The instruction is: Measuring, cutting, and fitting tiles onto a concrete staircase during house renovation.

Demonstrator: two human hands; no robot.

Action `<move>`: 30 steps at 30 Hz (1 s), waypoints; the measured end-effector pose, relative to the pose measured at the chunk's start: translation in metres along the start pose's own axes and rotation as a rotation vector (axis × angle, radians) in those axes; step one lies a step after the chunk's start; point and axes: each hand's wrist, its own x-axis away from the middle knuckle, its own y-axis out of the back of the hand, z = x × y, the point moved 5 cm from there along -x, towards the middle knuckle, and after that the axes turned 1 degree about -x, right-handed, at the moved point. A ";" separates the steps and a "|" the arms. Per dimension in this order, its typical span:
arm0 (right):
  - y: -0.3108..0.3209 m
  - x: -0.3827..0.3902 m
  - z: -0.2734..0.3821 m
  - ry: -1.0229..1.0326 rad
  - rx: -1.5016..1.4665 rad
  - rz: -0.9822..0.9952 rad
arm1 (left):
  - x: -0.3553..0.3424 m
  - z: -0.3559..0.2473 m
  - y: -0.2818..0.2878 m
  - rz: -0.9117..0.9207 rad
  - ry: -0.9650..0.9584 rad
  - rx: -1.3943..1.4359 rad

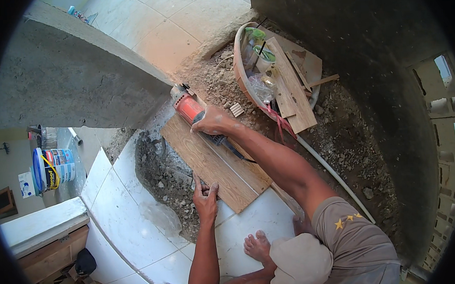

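My right hand (211, 121) is wrapped round a red angle grinder (189, 105) with a dark handle and cord, held over the far end of a wood-patterned plank (192, 159). A pale straight line runs lengthwise along the plank. At the plank's near left edge my left hand (205, 197) grips with its fingertips and thumb. Beneath and beside the plank lie white floor tiles (118, 209) and a patch of grey rubble (173, 191). My bare foot (259, 251) rests on the tiles below.
A tub (242, 72) of bags and plank offcuts (300, 112) sits on rubble at upper right, beside a white pipe (332, 172). A concrete wall (90, 77) stands upper left, a dark wall (362, 58) right. A bucket (56, 169) and crumpled plastic (159, 217) lie left.
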 end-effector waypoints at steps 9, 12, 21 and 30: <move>0.000 0.004 -0.001 -0.053 -0.003 0.021 | 0.000 0.001 0.000 -0.009 0.021 0.003; -0.001 0.004 -0.002 -0.034 -0.007 0.009 | 0.000 0.001 0.000 -0.014 0.012 0.001; -0.004 0.003 -0.007 -0.052 -0.008 0.029 | 0.001 -0.001 0.000 -0.002 0.008 -0.011; -0.006 0.004 -0.011 -0.023 0.011 -0.006 | -0.001 0.000 0.000 0.004 -0.013 -0.014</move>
